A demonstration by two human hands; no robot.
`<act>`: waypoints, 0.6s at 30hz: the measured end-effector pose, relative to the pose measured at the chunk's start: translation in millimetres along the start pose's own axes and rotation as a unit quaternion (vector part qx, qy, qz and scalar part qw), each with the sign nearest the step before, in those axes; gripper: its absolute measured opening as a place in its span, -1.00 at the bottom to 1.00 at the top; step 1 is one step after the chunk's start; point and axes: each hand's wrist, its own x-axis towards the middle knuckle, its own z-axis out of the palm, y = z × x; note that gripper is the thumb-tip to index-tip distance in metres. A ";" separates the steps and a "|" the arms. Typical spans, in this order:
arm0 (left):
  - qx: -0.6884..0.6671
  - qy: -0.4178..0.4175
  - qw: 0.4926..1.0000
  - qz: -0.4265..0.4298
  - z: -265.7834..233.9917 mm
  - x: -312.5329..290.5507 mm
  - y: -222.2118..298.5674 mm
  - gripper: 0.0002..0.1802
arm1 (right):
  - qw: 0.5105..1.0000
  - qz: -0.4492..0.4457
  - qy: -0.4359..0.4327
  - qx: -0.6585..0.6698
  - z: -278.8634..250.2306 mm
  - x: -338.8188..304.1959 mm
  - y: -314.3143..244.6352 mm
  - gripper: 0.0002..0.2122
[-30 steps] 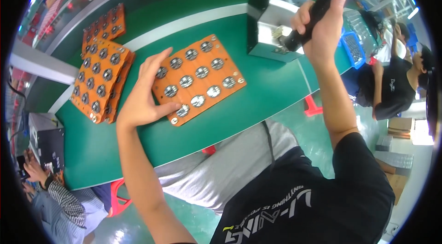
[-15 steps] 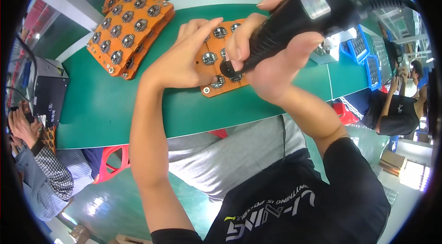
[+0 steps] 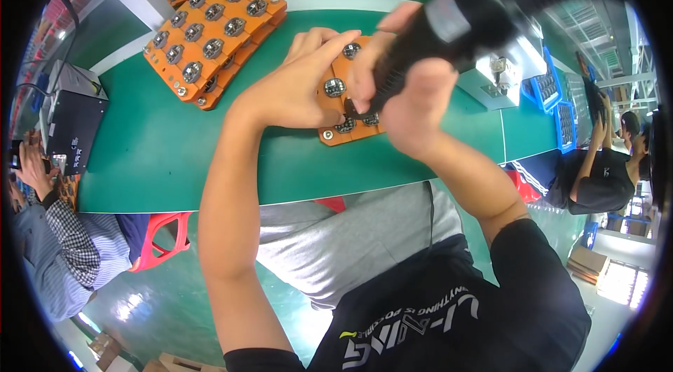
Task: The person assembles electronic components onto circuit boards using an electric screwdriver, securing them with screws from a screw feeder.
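An orange tray (image 3: pixel 334 103) with round dark components set in it lies on the green table in front of me. My left hand (image 3: pixel 291 91) rests on its left side, thumb and forefinger stretched wide apart. The thumb tip touches a component (image 3: pixel 345 124) near the tray's front edge. My right hand (image 3: pixel 420 102) is wrapped round a thick black corded power tool (image 3: pixel 424 42), blurred by motion. The tool tilts up to the right. Its lower end is down at the tray, close to my left thumb; the exact contact is hidden by my fingers.
Similar orange trays (image 3: pixel 261 30) are stacked at the far left. A black box-shaped device (image 3: pixel 77 123) stands at the left edge. To the right are a pale metal fixture (image 3: pixel 499 81) and blue bins (image 3: pixel 543 84). Other people sit at both sides.
My view has shifted slightly, so the trays appear farther right. The tool's upper body has swung a little left and now looks blurred. My left hand stays on the tray.
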 end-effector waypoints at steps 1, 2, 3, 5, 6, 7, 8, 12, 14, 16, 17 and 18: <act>0.019 0.001 1.000 0.002 0.1 0.5 0.6 0.10 | 1.000 0.002 0.015 0.007 3.0 2.7 1.1 -0.29; 0.020 -0.001 1.000 0.003 -0.1 0.3 1.2 0.10 | 0.999 0.004 0.029 0.015 8.6 6.5 1.8 -0.31; -0.027 -0.022 0.999 -0.033 -0.8 0.8 1.4 0.11 | 0.999 0.009 0.028 0.039 10.4 9.4 2.4 -0.35; -0.073 -0.047 0.994 -0.066 -1.4 1.6 2.4 0.12 | 0.982 0.028 0.041 0.181 12.5 12.5 9.2 -0.67; -0.079 -0.043 0.994 -0.067 -0.9 1.7 2.4 0.10 | 0.982 0.049 0.050 0.174 13.6 13.9 5.2 -0.65; -0.086 -0.039 0.993 -0.067 -0.5 1.8 2.8 0.08 | 0.982 0.061 0.050 0.174 13.2 13.7 4.5 -0.62; -0.092 -0.035 0.993 -0.066 -0.7 2.3 3.6 0.07 | 0.982 0.057 0.054 0.171 12.9 13.9 4.2 -0.62; -0.089 -0.044 0.992 -0.072 -2.2 4.4 7.5 0.00 | 0.991 0.002 0.058 0.122 6.9 9.4 10.2 -0.37; -0.088 -0.061 0.992 -0.062 -3.7 9.2 13.4 0.05 | 0.986 -0.051 0.110 0.114 2.2 5.0 10.6 -0.31; -0.032 -0.018 0.999 -0.037 -3.7 6.0 14.4 0.13 | 0.982 0.002 0.175 0.072 -12.6 -3.0 -7.6 -0.23; -0.033 -0.033 0.997 -0.058 -4.0 6.5 15.7 0.18 | 0.979 -0.007 0.201 0.017 -27.7 -4.3 -17.5 -0.20; -0.032 -0.034 0.998 -0.052 -5.5 5.1 19.5 0.18 | 0.971 -0.036 0.236 0.005 -43.8 -2.9 -26.5 -0.20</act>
